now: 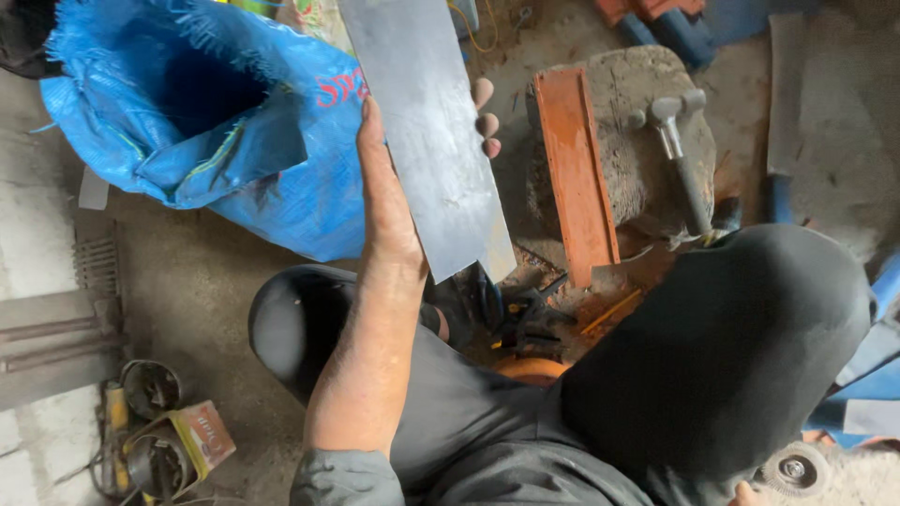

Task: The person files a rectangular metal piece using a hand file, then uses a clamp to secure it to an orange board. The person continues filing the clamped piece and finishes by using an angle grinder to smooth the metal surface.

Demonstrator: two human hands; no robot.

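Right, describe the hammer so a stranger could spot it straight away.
Find the big rough stone block right of the person's left hand, which holds up a grey metal sheet. A rusty orange steel channel lies along the block's left side. The hammer lies beside it on the right, the only grey, handled tool there.

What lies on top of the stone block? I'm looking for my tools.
On the stone block lie an orange metal channel and a hammer. The block's near edge is hidden behind the person's knee.
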